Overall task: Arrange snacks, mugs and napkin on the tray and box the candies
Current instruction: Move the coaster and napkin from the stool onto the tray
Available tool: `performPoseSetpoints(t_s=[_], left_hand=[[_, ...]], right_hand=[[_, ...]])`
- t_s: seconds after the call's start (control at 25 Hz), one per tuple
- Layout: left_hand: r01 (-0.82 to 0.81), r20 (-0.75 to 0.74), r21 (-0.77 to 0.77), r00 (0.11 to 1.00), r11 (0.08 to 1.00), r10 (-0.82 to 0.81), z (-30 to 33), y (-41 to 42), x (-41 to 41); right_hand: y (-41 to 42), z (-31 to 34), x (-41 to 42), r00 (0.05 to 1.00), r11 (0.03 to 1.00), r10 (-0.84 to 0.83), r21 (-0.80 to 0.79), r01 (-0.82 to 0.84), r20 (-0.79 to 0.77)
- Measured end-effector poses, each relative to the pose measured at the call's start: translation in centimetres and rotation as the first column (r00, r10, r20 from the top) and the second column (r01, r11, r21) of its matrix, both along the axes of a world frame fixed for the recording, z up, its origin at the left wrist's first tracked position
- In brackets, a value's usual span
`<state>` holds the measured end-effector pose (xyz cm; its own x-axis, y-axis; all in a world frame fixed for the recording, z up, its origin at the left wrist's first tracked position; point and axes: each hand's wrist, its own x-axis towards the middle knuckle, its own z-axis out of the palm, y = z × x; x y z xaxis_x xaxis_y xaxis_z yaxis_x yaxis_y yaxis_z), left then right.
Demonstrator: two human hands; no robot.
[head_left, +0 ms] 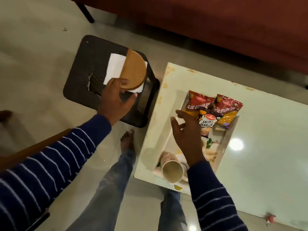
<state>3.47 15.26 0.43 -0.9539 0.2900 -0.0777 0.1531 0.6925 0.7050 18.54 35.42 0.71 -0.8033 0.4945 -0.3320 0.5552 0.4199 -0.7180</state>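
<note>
My left hand (pixel 115 99) grips a round brown lid-like disc (pixel 133 70), tilted up over a white napkin (pixel 115 67) lying on a dark stool (pixel 78 77). My right hand (pixel 186 130) hovers with fingers apart and nothing in it above a white tray (pixel 223 147) on the white table (pixel 266 164). Two red snack packets (pixel 198 102) and a salted peanuts packet (pixel 207 122) lie at the tray's far end. A beige mug (pixel 171 171) stands at the near end, with a second patterned mug (pixel 167 157) lying beside it.
A small box (pixel 220 128) sits by the packets in the tray. One yellow candy (pixel 177 187) lies near the table's front edge and a red one (pixel 270 220) at the right. A red sofa (pixel 216 22) lies beyond. My legs stand between stool and table.
</note>
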Motion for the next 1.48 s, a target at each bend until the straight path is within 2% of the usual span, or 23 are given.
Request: performPoseSetpoints(t_s=[0.16,0.24,0.32,0.4,0.52,0.6,0.68,0.76,0.88,1.08,1.24,1.36,1.48], left_hand=[[-0.143,0.075,0.029,0.987,0.989,0.14,-0.9,-0.4,-4.3],[-0.131,0.08,0.037,0.989,0.991,0.128,-1.4,-0.1,-6.3],[-0.002,0.093,0.014,0.996,1.0,0.0,-1.9,0.2,-8.7],[0.233,0.153,-0.08,0.964,0.969,-0.219,-2.3,0.5,-11.7],[0.515,0.176,-0.262,0.857,0.816,-0.484,-2.7,1.1,-15.8],[0.613,0.215,-0.327,0.789,0.719,-0.575,-3.0,1.4,-17.9],[0.667,0.253,-0.321,0.745,0.672,-0.618,-3.0,1.2,-19.3],[0.678,0.223,-0.275,0.735,0.682,-0.641,-2.5,0.5,-20.4],[0.685,0.179,-0.259,0.727,0.681,-0.663,-0.7,-1.6,-21.3],[0.739,0.294,-0.201,0.671,0.643,-0.68,3.8,-3.6,-20.2],[0.633,0.363,-0.056,0.733,0.772,-0.575,6.1,-2.1,-15.9],[0.648,0.285,-0.031,0.736,0.761,-0.615,5.9,0.7,-10.9],[0.66,0.214,0.024,0.73,0.751,-0.649,4.8,3.8,-4.2]], right_hand=[[-4.3,-0.8,-8.5,0.995,0.982,-0.101,-0.161,0.098,-0.006],[-5.6,-1.5,-11.8,0.989,0.971,-0.149,-0.185,0.15,0.019],[-6.3,-2.2,-14.2,0.982,0.963,-0.188,-0.194,0.188,0.02],[-6.7,-3.2,-16.0,0.974,0.948,-0.222,-0.223,0.228,0.051],[-7.3,-4.3,-17.5,0.95,0.905,-0.285,-0.291,0.31,0.124],[-7.6,-5.0,-17.9,0.93,0.854,-0.341,-0.367,0.368,0.139],[-7.9,-5.2,-18.2,0.923,0.803,-0.347,-0.455,0.385,0.168],[-8.1,-5.0,-18.6,0.937,0.8,-0.299,-0.488,0.349,0.179],[-8.2,-3.6,-18.8,0.968,0.863,-0.217,-0.439,0.251,0.127],[-7.5,0.4,-16.9,0.995,0.888,-0.089,-0.455,0.061,-0.042],[-5.4,3.7,-13.5,0.971,0.928,-0.031,-0.367,-0.061,-0.238],[-2.0,5.4,-9.0,0.952,0.949,0.051,-0.282,-0.14,-0.3],[2.1,6.1,-3.2,0.96,0.97,0.148,-0.157,-0.188,-0.239]])
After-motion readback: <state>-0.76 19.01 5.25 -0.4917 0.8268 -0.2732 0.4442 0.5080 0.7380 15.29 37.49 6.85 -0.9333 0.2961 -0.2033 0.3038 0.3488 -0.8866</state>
